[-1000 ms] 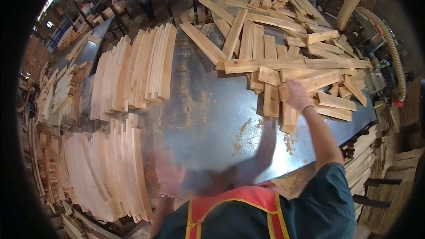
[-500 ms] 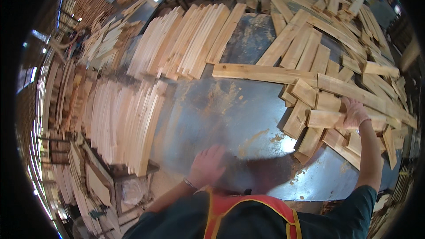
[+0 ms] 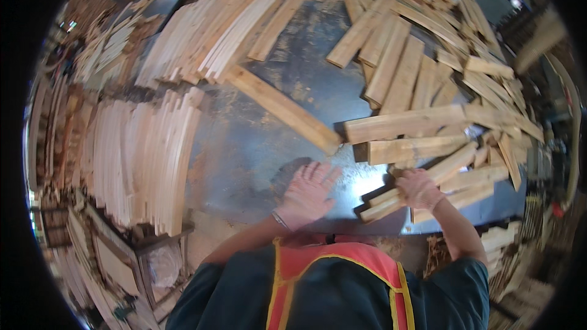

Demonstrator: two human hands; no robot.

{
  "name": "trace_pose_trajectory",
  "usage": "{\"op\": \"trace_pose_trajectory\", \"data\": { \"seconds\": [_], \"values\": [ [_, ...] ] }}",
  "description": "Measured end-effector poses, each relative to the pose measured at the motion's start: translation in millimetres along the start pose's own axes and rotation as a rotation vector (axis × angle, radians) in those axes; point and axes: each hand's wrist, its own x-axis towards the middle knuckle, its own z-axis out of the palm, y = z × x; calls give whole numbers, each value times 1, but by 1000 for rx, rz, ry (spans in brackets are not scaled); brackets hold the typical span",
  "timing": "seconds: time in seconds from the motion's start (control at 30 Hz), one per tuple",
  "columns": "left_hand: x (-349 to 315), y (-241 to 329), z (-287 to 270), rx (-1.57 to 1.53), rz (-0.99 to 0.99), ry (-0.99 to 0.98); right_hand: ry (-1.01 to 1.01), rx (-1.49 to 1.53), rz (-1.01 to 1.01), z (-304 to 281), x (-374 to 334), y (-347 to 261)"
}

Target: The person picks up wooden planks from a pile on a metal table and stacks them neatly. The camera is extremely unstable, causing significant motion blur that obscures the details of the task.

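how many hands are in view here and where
2: the left hand, spread open over the near part of the metal table; the right hand, on a board at the near side of the loose pile. Others may be hidden.

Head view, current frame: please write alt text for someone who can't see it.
A person's right hand is on a board at the near side of a loose pile, while the left hand is spread open over a metal table. Another board lies slantwise between the pile and two rows of boards at left.
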Motion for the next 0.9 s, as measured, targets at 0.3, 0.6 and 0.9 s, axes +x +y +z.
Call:
{"op": "trace_pose_trajectory", "data": {
  "seconds": [0.3,0.6,0.9],
  "values": [
    [-23,-38,38,36,45,-34,801,395,184,41,-10,-137],
    [-12,52,69,75,130,-280,737,1144,1869,178,-92,31],
    [32,29,0,-415,-108,-682,1209,1969,1724,190,-45,112]
  ]
}}
